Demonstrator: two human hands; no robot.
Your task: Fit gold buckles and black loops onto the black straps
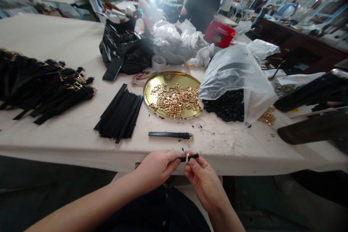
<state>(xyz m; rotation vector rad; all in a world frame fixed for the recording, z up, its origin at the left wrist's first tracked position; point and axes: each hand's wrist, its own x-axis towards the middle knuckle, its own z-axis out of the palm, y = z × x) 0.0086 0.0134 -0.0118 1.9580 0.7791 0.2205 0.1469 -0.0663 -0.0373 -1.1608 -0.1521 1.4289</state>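
The left hand point(160, 165) grips one end of a narrow black strap point(194, 156) between thumb and fingers; the right hand point(202, 177) pinches the same strap near its other end, at a gold buckle point(187, 157). Both hands and the strap are located at the near table edge. This unit appears part-assembled; the exact seating of the buckle is hidden by the fingers. Just beyond lies a buckled strap point(170, 135), apparently complete. Behind it to the left, the stack of flat strips point(119, 112) shows no buckles and is judged outstanding; the large heap of straps point(46, 83) at far left bears gold fittings and is judged processed. Count, near to far: strap in hand, one; separate buckled strap, one; flat strips, many, overlapping, not countable; round gold tray point(157, 79), one; loose buckles point(174, 101) on it, too many to count; small black pieces point(225, 107) under the translucent bag point(231, 69), likewise uncountable; red packet point(219, 34), one.
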